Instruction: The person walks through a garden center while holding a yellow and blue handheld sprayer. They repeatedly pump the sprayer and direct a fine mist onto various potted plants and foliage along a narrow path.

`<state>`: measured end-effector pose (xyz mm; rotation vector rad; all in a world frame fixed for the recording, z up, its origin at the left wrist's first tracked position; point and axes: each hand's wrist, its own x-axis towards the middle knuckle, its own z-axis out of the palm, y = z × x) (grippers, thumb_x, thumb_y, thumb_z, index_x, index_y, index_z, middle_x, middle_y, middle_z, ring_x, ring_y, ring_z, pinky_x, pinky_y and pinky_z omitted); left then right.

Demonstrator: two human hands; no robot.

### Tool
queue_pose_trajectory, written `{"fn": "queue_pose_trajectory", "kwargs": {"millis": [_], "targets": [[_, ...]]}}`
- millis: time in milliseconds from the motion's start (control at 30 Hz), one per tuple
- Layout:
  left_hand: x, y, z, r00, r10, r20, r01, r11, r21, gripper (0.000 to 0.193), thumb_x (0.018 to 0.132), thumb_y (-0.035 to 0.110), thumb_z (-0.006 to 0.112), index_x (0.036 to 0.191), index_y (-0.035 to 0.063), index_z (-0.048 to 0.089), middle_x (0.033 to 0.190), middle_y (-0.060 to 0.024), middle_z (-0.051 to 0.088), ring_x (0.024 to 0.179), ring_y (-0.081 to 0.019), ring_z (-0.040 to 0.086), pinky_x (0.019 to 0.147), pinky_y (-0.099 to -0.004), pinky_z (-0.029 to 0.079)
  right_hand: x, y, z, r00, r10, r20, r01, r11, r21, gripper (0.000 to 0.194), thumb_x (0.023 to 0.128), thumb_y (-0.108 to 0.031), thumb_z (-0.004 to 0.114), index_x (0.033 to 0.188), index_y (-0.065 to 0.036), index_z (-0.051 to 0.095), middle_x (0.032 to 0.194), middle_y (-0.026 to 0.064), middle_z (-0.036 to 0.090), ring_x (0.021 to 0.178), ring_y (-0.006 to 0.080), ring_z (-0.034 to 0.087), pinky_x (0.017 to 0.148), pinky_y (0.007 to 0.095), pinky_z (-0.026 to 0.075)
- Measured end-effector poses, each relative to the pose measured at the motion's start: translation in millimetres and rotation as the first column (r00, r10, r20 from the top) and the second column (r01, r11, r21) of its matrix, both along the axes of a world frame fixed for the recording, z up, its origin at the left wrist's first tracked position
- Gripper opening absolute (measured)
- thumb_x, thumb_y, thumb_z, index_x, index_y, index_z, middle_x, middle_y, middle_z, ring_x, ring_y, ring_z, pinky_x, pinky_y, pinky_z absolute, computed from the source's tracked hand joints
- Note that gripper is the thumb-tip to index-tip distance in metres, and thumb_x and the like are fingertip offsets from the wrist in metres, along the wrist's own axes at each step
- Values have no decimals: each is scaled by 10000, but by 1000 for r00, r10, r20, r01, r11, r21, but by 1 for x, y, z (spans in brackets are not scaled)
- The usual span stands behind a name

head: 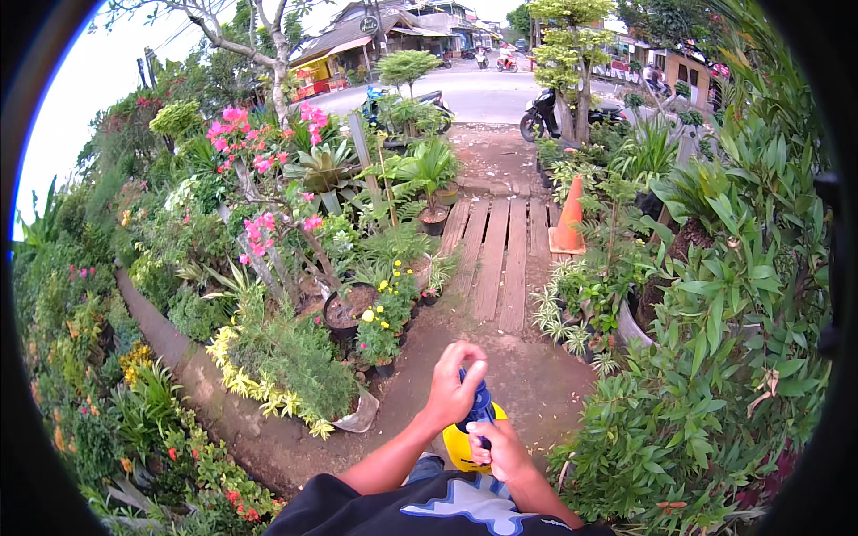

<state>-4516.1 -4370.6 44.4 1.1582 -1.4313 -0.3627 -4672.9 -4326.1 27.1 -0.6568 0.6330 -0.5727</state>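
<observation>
A yellow pump sprayer [460,447] with a blue top [481,406] is in front of my body at the lower middle. My right hand [501,447] grips the blue handle below the top, its thumb lying across it. Higher up, my left hand [456,385] curls its fingers and thumb around the upper end of the blue part. That hand covers part of the top, so the nozzle's shape is hard to make out. Both forearms and my dark shirt hide the sprayer's lower side.
A dirt path leads to a wooden plank walkway [499,261] with an orange traffic cone [570,218] on its right. Potted marigolds [379,328] and a black pot [348,308] border the left. Leafy shrubs [704,402] crowd the right. Parked motorbikes [544,115] stand by the road.
</observation>
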Motion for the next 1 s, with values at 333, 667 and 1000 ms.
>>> {"fn": "queue_pose_trajectory", "kwargs": {"millis": [333, 667, 1000], "targets": [[-22, 0, 143, 928, -352, 124, 351, 936, 33, 508, 939, 180, 632, 520, -13, 421, 473, -35, 260, 451, -93, 248, 422, -340, 221, 0, 19, 13, 945, 221, 243, -233, 972, 22, 374, 965, -299, 560, 689, -50, 511, 557, 3, 436, 466, 85, 394, 487, 252, 324], [-48, -49, 198, 422, -856, 299, 566, 506, 651, 550, 955, 532, 563, 1004, 3, 705, 864, -110, 717, 830, -205, 675, 784, -357, 515, -5, 43, 1, 966, 133, 220, -179, 963, 203, 502, 963, -419, 485, 578, -98, 448, 447, -3, 319, 400, 128, 283, 461, 287, 260], [-72, -15, -3, 706, -677, -207, 650, 505, 567, 189, 923, 211, 664, 929, 28, 716, 690, 7, 614, 613, -57, 527, 573, -267, 430, -22, 33, -26, 982, -115, 147, 68, 954, 292, 433, 930, -354, 564, 586, -116, 453, 434, -5, 345, 353, 123, 314, 420, 296, 292]]}}
